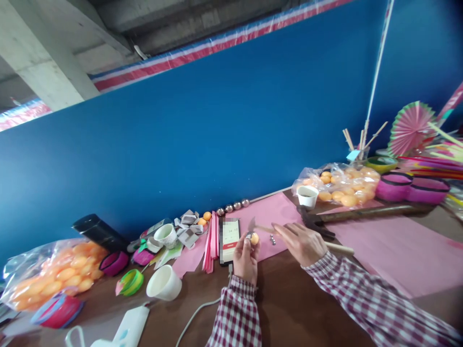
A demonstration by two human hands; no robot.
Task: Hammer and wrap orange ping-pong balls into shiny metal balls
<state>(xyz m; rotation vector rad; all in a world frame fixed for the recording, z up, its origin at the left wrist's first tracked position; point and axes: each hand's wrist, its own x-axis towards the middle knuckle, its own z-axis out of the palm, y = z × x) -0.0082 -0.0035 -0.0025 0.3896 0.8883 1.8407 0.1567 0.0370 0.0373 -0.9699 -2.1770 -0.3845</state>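
Above the brown table (282,303) and its pink paper (275,212), my right hand (306,245) grips a wooden-handled hammer (265,229), while beside the phone (230,235) my left hand (246,261) pinches a small orange ball (255,239) near the hammer's head.

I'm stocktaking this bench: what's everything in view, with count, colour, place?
small ball: 1, orange, in left hand
small hammer: 1, pale-handled, in right hand
phone: 1, black-edged, beside left hand
metal balls: 4, silver, beyond phone
ball bags: 2, orange, left and right
cups: at least 3, white, both sides
large hammer: 1, dark, right
table: 1, brown, front
paper: several, pink, on table
partition: 1, blue, behind
smaller items: uncounted, mixed, both sides
left hand: 1, checked sleeve, centre
right hand: 1, checked sleeve, right
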